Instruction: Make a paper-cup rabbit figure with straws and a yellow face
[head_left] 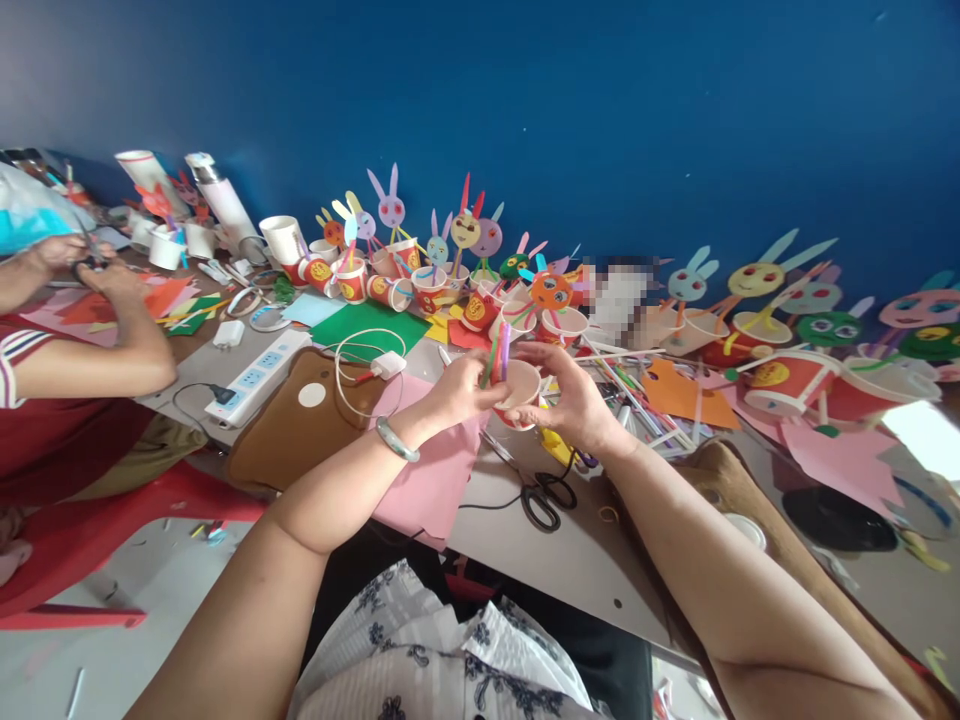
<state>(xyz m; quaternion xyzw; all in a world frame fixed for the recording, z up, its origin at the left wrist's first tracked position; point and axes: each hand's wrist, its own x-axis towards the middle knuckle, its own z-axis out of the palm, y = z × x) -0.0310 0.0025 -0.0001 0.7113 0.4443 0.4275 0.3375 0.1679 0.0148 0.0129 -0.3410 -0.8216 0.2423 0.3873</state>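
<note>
White, dark-patterned clothing bunches nearest; beyond, the left hand pinches colored strips at a paper cup, which the right hand clasps, fingers curved.

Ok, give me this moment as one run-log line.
left hand: holding coloured strips at paper cup | right hand: gripping paper cup | black-handled scissors: lying on table

Head-worn view — facing forward, angled down, near table
</note>
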